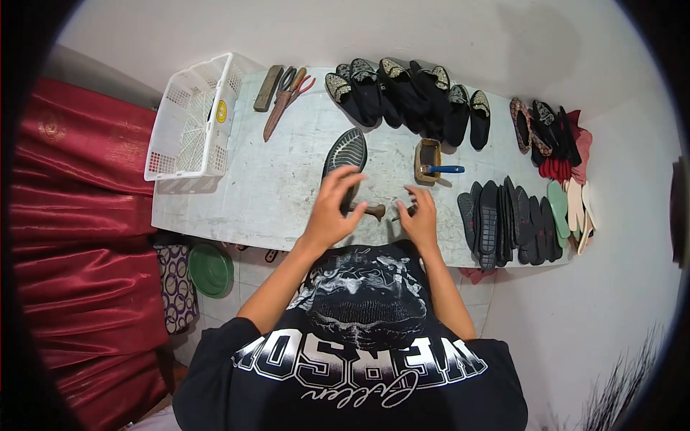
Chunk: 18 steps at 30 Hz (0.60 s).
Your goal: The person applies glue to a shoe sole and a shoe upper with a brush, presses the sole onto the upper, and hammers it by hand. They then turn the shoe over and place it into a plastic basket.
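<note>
A black shoe sole point(345, 159) is laid tread-up near the middle of the table point(287, 179), its near end covered by the left hand point(332, 208), whose fingers are spread open over it. It is judged light, thin and bendable, best taken by its long edges. The right hand point(420, 215) is held just beside it, fingers loosely curled over something small that cannot be made out. Finished shoes point(406, 97) are lined along the far edge; stacked soles point(503, 219) are kept at the right edge.
</note>
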Each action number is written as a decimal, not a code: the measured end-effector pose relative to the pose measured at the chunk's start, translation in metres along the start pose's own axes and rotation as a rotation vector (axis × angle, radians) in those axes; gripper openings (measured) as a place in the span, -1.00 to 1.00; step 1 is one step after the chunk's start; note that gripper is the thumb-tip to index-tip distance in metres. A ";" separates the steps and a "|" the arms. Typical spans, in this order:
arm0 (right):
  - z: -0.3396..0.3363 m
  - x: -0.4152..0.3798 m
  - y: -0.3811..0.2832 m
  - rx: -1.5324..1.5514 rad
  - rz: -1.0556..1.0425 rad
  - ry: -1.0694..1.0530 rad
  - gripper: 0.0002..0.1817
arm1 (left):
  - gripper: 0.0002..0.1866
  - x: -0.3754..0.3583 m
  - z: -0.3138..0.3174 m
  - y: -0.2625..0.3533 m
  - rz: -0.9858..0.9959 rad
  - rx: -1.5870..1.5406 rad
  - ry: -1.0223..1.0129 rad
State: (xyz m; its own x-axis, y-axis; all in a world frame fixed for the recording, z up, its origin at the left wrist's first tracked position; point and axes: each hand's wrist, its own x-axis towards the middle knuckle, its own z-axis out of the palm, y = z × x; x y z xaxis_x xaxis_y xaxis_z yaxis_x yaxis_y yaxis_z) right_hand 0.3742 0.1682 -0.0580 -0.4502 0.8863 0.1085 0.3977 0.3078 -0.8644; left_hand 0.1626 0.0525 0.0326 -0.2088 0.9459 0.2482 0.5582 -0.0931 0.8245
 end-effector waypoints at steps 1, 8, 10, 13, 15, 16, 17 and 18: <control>0.007 0.012 -0.015 0.006 -0.002 -0.002 -0.58 | -0.22 -0.007 -0.004 -0.006 -0.058 0.089 0.132; 0.092 0.084 -0.061 0.243 -0.063 -0.031 -0.26 | 0.31 -0.040 0.019 -0.048 -0.303 0.283 0.182; 0.106 0.096 -0.059 0.213 -0.047 -0.013 -0.21 | 0.20 -0.043 0.026 -0.054 -0.280 0.283 0.182; 0.115 0.115 -0.047 0.233 -0.073 -0.030 -0.27 | -0.02 -0.048 0.034 -0.055 -0.255 0.307 0.125; 0.110 0.125 -0.040 0.268 -0.045 -0.106 -0.31 | -0.06 -0.053 0.035 -0.054 -0.249 0.296 0.139; 0.108 0.127 -0.040 0.304 -0.010 -0.180 -0.35 | -0.10 -0.056 0.036 -0.053 -0.245 0.286 0.147; 0.105 0.127 -0.040 0.348 0.016 -0.171 -0.40 | -0.14 -0.059 0.036 -0.052 -0.239 0.275 0.156; 0.103 0.128 -0.039 0.348 0.017 -0.172 -0.40 | -0.14 -0.063 0.036 -0.052 -0.240 0.275 0.156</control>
State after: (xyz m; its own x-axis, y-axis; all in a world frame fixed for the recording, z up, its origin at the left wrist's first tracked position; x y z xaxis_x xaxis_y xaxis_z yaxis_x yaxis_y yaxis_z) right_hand 0.2183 0.2340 -0.0607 -0.5855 0.8099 0.0346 0.1239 0.1317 -0.9835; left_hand 0.1758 0.0086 -0.0441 -0.4675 0.8700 0.1567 0.6686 0.2321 0.7065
